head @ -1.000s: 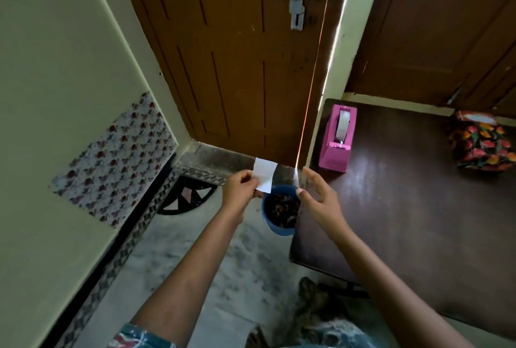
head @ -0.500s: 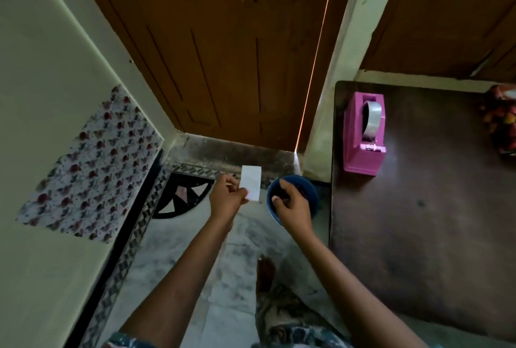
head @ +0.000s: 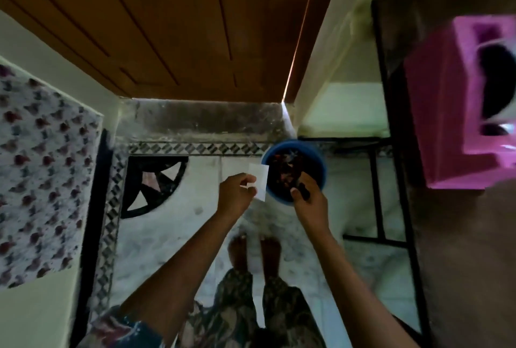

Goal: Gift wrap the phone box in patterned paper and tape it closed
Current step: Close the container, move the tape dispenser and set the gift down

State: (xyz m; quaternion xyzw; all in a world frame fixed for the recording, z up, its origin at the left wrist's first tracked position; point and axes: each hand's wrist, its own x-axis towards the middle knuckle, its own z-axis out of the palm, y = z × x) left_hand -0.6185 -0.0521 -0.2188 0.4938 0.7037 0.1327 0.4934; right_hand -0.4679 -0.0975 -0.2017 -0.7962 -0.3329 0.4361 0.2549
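Head view: left hand pinches a white paper slip at the blue bin's left edge. Right hand curls over the bin's near rim; whether it holds anything, cannot tell. Pink tape dispenser sits on the bench, right of the bin.

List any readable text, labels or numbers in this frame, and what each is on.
No readable text anywhere in this frame.
The white slip pinched in the left hand: the face shown is blank.
The pink tape dispenser: motion-blurred, no label can be made out.
The patterned sheet on the wall: print only, no letters.
The blue bin: no marking visible.
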